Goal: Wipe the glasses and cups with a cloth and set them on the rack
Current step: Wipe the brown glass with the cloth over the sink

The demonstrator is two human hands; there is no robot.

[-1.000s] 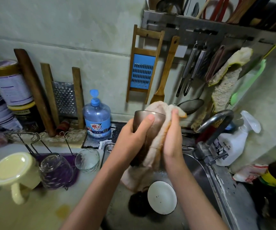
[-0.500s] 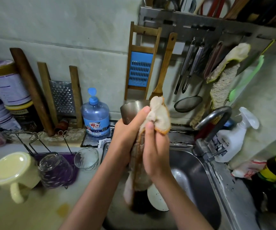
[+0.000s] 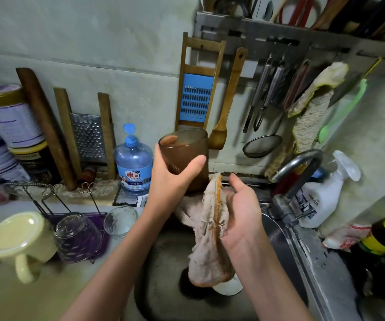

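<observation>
My left hand (image 3: 173, 179) grips a brown tinted glass (image 3: 184, 151) upright above the sink's back edge. Just to its right and lower, my right hand (image 3: 242, 212) holds a pale cloth (image 3: 212, 230) with an orange stripe; the cloth hangs down over the sink and sits under the glass's base. On the left counter a purple wire rack (image 3: 89, 218) carries an upturned clear glass (image 3: 75, 237) and an upturned cream mug (image 3: 20, 242). Another clear glass (image 3: 120, 221) stands at the rack's right end.
A steel sink (image 3: 279, 239) holds a white bowl (image 3: 228, 288) partly hidden by the cloth. A tap (image 3: 295, 167) and white spray bottle (image 3: 321, 193) stand right. A blue water bottle (image 3: 133, 165), graters and tins line the back wall. Utensils hang above.
The cloth has come off the glass: my right hand dropped down and right with it, while my left hand lifted the bare glass slightly left.
</observation>
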